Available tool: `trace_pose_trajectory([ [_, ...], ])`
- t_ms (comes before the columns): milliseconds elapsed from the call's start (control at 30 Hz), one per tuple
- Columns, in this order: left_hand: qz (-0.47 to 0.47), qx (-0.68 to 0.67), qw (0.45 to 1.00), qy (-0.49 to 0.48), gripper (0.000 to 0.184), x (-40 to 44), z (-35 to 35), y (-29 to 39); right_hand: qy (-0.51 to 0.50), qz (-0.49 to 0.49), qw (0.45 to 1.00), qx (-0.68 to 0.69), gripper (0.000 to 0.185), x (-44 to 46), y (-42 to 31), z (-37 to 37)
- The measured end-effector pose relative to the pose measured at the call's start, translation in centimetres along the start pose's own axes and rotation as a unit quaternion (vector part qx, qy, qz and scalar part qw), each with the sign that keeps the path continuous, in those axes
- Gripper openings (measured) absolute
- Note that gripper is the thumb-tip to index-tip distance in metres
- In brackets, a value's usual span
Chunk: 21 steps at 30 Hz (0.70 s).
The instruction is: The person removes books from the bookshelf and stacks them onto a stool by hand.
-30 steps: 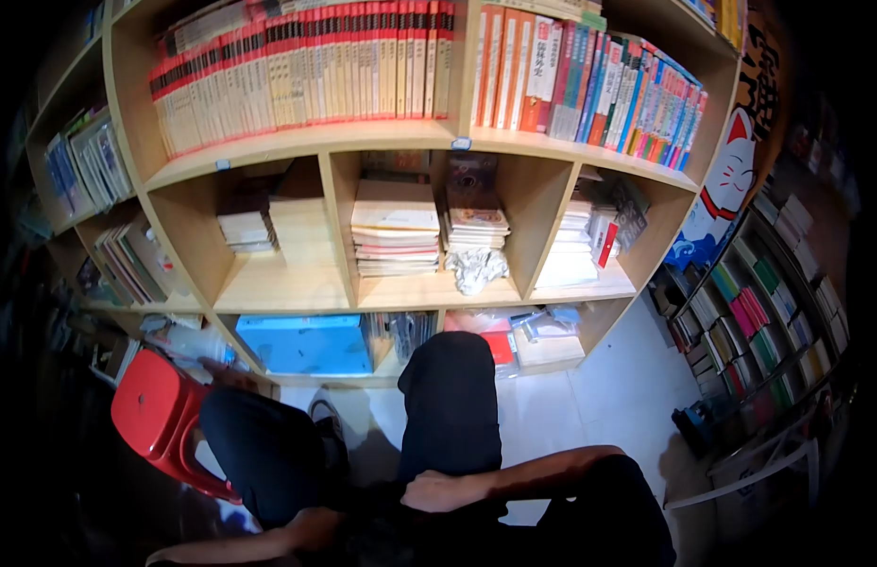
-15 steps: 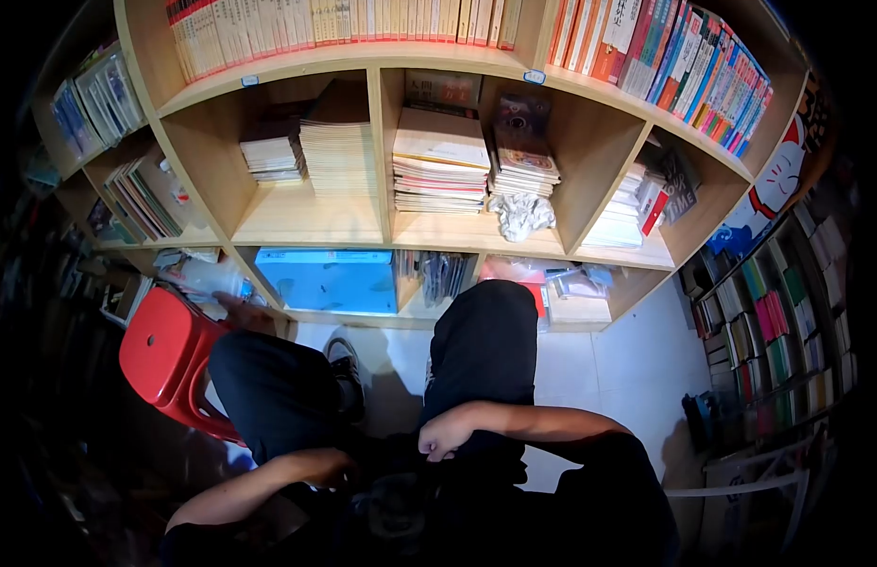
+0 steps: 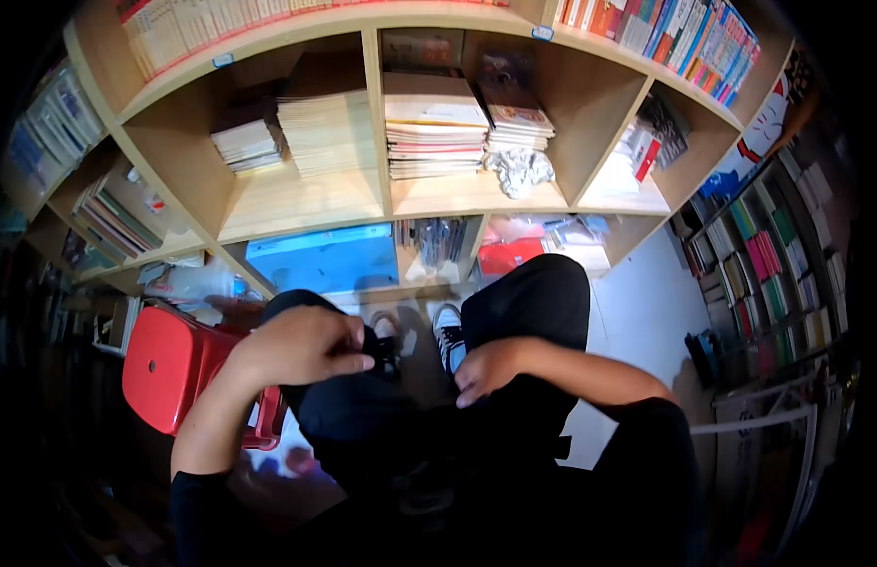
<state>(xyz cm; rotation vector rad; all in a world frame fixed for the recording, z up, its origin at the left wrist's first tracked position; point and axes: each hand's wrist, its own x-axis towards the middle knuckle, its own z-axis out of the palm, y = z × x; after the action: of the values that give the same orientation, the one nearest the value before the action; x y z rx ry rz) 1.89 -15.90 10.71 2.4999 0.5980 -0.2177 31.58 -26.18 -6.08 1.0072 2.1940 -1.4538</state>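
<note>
My left hand [image 3: 304,346] is over my left knee, close to the red plastic stool [image 3: 161,370]. Its fingers are bent, with a gap between them and the thumb, and nothing shows in it. My right hand [image 3: 489,369] is above my lap, by the inside of my right thigh. Its fingers are curled in and no object shows in them. Both legs, in black trousers [image 3: 528,298], are bent in front of the wooden bookshelf [image 3: 297,210]. My sneakers [image 3: 448,333] are on the floor between the knees.
Stacks of books [image 3: 436,123] and a crumpled white wad [image 3: 521,172] sit on the middle shelf. Below is a blue box [image 3: 320,260]. Book rows [image 3: 689,42] fill the top shelf. A dark rack of books [image 3: 764,255] stands at right, near a pale metal frame [image 3: 759,425].
My left hand has risen from my lap to over the left knee, its fingers loosening. My right hand has moved slightly right and up. My knees have shifted, and the shelf appears higher in view.
</note>
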Motion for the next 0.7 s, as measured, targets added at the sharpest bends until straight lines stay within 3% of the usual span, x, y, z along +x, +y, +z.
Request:
trace_pose_trajectory([
  [100, 0.023, 0.018, 1.000, 0.010, 0.041, 1.2, -1.7, -1.1, 0.186, 0.049, 0.981, -0.012, 0.053, -8.4, -3.6, -3.0],
  [133, 0.036, 0.025, 0.999, -0.008, 0.041, 1.7, -2.5, -1.6, 0.205, 0.093, 0.974, -0.016, 0.051, -11.4, -5.1, -4.3],
  [200, 0.041, 0.044, 0.996, -0.073, 0.041, 2.7, -4.4, -1.9, 0.207, 0.234, 0.949, -0.047, 0.048, -16.3, -7.6, -6.4],
  [300, 0.018, 0.111, 0.987, -0.112, 0.041, 3.2, -7.6, -1.3, 0.170, 0.461, 0.865, -0.102, 0.047, -23.4, -10.6, -9.1],
  [367, 0.013, 0.141, 0.980, -0.143, 0.041, 2.9, -9.9, -0.7, 0.135, 0.575, 0.806, -0.033, 0.043, -27.2, -12.9, -11.2],
  [500, -0.021, 0.231, 0.940, -0.250, 0.043, 3.7, -13.1, -1.7, 0.131, 0.626, 0.762, 0.099, 0.046, -34.6, -6.8, -11.3],
  [600, 0.010, 0.240, 0.960, -0.145, 0.045, 5.7, -13.6, -1.0, 0.304, 0.588, 0.726, 0.188, 0.049, -37.9, -0.9, -7.7],
  [633, 0.047, 0.199, 0.978, -0.035, 0.041, 6.7, -13.0, -1.3, 0.353, 0.555, 0.724, 0.208, 0.050, -38.8, 2.6, -4.9],
  [700, -0.030, 0.015, 0.976, 0.214, 0.039, 9.4, -11.1, -2.1, 0.466, 0.476, 0.688, 0.290, 0.049, -38.2, 9.4, 2.1],
])
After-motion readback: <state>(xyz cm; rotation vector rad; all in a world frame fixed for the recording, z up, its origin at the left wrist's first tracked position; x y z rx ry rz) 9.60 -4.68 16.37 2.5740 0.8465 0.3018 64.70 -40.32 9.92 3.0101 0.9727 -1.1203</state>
